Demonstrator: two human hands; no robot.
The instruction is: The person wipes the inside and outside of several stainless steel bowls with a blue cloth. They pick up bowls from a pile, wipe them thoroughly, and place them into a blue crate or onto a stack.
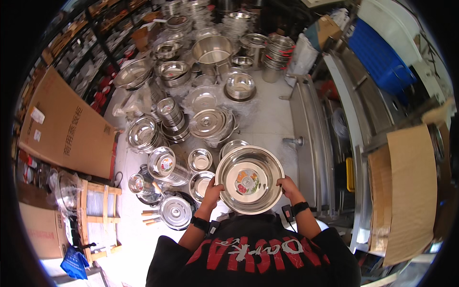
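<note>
My left hand [214, 192] and my right hand [287, 186] grip opposite sides of the rim of a wide stainless steel basin [231, 168], held in front of my chest. A fruit-patterned sticker lies on its inner bottom. Beyond its far rim, another steel basin [233, 145] is partly hidden. Left of the held basin, two smaller steel bowls [200, 160] [200, 184] stand on the floor. Farther left, a stack of steel basins [163, 163] leans over, and a lidded steel pan [175, 212] with wooden handles nearby lies lower down.
Stacks of steel bowls [240, 84] and a large steel pot [212, 50] cover the floor ahead. A big cardboard box [68, 122] and a wooden crate [104, 219] stand at left. A steel sink frame [304, 125], a blue plastic crate [380, 57] and cardboard sheets [412, 193] are at right.
</note>
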